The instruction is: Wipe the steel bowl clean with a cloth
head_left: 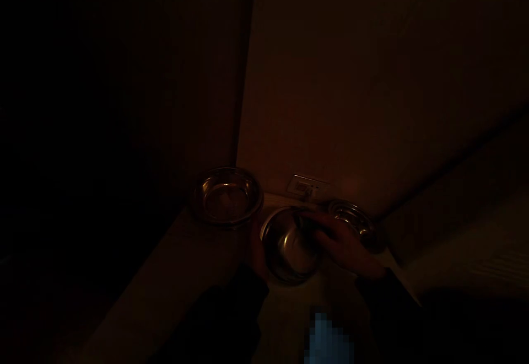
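The picture is very dark. A shiny metal bowl (289,248) stands in the middle, between my two hands. My left hand (257,248) lies along the bowl's left side, its fingers mostly lost in shadow. From the right, my right hand (343,242) reaches over the bowl's upper right rim, fingers bent against it. Whether anything small is under those fingers is too dim to make out. To the left sits a second, wide metal bowl (225,201), apart from both hands. Behind my right hand is more round metalware (351,215), partly covered by the hand.
A wall socket plate (308,186) sits low on the wall (330,105) behind the bowls. The pale tabletop (177,265) stretches toward me and ends at a slanting left edge. At the bottom a blue pixelated patch (328,342) shows.
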{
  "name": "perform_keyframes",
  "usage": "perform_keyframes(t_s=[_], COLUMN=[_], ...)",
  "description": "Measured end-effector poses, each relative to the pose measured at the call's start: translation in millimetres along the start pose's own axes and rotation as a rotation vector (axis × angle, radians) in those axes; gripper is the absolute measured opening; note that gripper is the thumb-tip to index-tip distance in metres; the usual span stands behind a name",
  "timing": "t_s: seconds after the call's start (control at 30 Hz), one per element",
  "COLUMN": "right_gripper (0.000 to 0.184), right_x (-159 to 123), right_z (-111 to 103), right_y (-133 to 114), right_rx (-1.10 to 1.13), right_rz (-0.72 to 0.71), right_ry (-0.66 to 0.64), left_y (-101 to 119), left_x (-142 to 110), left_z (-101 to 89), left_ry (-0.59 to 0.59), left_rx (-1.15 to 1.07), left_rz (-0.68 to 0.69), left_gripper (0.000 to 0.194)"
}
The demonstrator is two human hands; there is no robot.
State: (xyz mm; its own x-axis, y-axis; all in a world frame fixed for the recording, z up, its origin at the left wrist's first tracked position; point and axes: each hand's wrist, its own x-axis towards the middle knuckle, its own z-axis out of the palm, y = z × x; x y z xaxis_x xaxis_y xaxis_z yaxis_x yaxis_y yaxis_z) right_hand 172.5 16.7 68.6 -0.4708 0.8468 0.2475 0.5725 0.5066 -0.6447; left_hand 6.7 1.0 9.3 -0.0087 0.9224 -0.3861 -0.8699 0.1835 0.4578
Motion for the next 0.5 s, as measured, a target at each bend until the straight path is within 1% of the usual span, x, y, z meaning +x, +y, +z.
perform_keyframes(t_s=[0.07,0.13,0.2,0.27,0.4,0.5], right_gripper=[0.041,0.039,0.037,0.036,0.033,0.032], right_x=[8,15,20,24,28,30], right_z=[1,3,5,9,18,20], right_y=[-11,-23,-35,-46,-61,-59], right_rx=[-0.035,-0.086,-0.148,-0.218,-0.339,-0.322], right_rz=[-0.066,-0.127,-0.180,-0.234,-0.313,-0.311], right_ry=[-0.051,-0.127,-0.220,-0.277,-0.339,-0.352], left_y=[0,0,0,0,3,3], left_x=[-2,-3,-4,-4,-7,-8], left_z=[1.9,2.3,2.0,1.4,0.9,1.4], left_ry=[-0.084,-0.116,-0.096,-0.067,-0.043,0.023], left_rx=[-0.036,-0.055,-0.040,-0.010,0.015,0.034], left_rz=[-0.079,-0.126,-0.093,-0.059,-0.056,0.024], left_gripper=[0.057,0.059,0.056,0.054,0.050,0.044])
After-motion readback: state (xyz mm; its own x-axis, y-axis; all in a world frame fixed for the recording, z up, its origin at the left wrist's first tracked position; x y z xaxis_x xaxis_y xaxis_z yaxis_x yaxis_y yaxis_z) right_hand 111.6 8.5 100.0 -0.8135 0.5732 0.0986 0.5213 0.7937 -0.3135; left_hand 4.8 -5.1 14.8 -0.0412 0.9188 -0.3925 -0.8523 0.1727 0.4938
